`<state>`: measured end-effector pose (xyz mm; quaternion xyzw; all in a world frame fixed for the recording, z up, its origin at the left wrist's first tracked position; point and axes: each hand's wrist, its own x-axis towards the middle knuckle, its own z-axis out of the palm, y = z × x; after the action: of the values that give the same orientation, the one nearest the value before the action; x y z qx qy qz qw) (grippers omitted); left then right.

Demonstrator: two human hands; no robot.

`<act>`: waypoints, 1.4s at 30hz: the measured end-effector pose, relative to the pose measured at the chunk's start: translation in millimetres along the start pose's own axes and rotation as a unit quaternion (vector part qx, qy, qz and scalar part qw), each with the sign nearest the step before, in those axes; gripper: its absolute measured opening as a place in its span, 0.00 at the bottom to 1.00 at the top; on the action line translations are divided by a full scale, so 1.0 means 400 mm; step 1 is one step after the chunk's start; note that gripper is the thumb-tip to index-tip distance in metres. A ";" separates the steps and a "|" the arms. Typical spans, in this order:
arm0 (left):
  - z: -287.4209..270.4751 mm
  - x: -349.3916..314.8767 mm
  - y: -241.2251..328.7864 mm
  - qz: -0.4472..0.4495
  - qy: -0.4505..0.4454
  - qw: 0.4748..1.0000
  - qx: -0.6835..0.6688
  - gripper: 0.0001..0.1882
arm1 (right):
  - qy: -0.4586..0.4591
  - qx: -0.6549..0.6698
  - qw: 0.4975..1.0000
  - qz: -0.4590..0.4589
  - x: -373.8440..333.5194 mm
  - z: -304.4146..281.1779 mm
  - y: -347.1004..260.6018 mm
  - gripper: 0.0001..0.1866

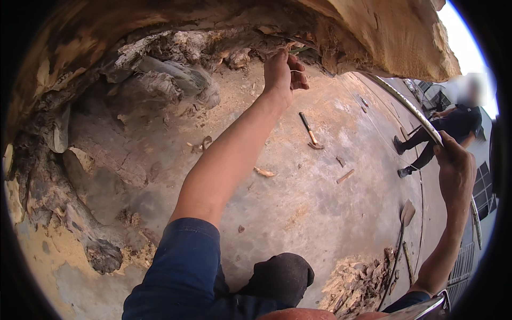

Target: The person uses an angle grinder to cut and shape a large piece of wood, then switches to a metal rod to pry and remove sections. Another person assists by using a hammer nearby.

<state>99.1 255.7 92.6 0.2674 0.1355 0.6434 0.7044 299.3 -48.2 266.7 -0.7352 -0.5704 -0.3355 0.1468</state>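
Fig.: My left hand (284, 72) pinches a thin wood sliver (290, 47), apparently, at the huge gnarled tree stump (106, 106). My right hand (455, 168) is clenched round a long curved metal blade (410, 106), near concrete floor's (298, 202) right edge.

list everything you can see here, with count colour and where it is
tree trunk: one, tan and grey, arching over the top and left
hammer: one, wooden handle, on the concrete at centre
shovel: one, dark handle, lower right on the ground
wood chips: one pile, tan, bottom right
long metal blade: one, silvery, curving down the right
seated person: one, dark clothes, far right
left hand: reaching up to the bark
right hand: gripping the blade
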 end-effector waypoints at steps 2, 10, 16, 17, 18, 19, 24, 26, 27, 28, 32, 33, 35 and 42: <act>0.040 -0.081 -0.042 -0.028 -0.129 0.991 0.009 0.21 | 0.034 -0.029 0.998 -0.039 -0.015 0.001 0.025 0.14; 0.208 -0.227 -0.099 -0.004 -0.306 0.952 0.029 0.16 | 0.033 -0.049 0.994 -0.093 0.084 -0.063 0.052 0.13; 0.136 -0.230 -0.110 -0.076 -0.173 0.982 0.016 0.15 | 0.032 -0.038 0.994 -0.102 0.089 -0.041 0.046 0.14; 0.112 -0.213 -0.097 -0.065 -0.101 0.993 0.020 0.15 | 0.040 -0.037 0.994 -0.092 0.066 -0.028 0.031 0.14; 0.089 -0.188 -0.081 -0.052 -0.029 0.998 0.022 0.15 | 0.048 -0.039 0.995 -0.083 0.045 -0.020 0.020 0.15; 0.065 -0.156 -0.063 -0.041 0.024 0.999 0.014 0.16 | 0.044 -0.034 0.996 -0.072 0.027 -0.008 0.017 0.14; -0.012 -0.020 0.035 0.002 0.088 0.996 0.015 0.20 | -0.024 0.035 0.999 0.003 -0.027 0.050 0.013 0.15; -0.016 0.010 0.056 -0.010 0.056 0.998 0.015 0.23 | -0.067 0.076 0.993 0.055 -0.038 0.071 0.010 0.15; -0.015 0.022 0.064 -0.016 0.039 0.999 0.013 0.25 | -0.073 0.122 0.988 0.061 -0.057 0.098 0.028 0.16; -0.014 0.033 0.072 -0.021 0.023 0.999 0.011 0.26 | -0.108 0.143 0.980 0.084 -0.074 0.104 0.017 0.17; 0.003 0.070 0.063 -0.026 -0.006 0.999 0.017 0.29 | -0.127 0.217 0.960 0.119 -0.114 0.157 0.037 0.19; 0.010 0.073 0.063 -0.021 -0.007 0.999 0.030 0.29 | -0.123 0.212 0.963 0.112 -0.109 0.149 0.038 0.19; 0.000 0.087 0.054 0.002 -0.007 1.000 0.014 0.28 | -0.119 0.225 0.961 0.112 -0.085 0.138 0.055 0.19; 0.015 0.103 0.012 0.055 0.051 0.995 -0.059 0.24 | -0.164 0.270 0.938 0.142 -0.133 0.181 0.047 0.18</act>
<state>103.8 294.9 106.5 0.1989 0.1179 0.7006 0.6750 334.0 -50.2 181.6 -0.7861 -0.5455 -0.0197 0.2899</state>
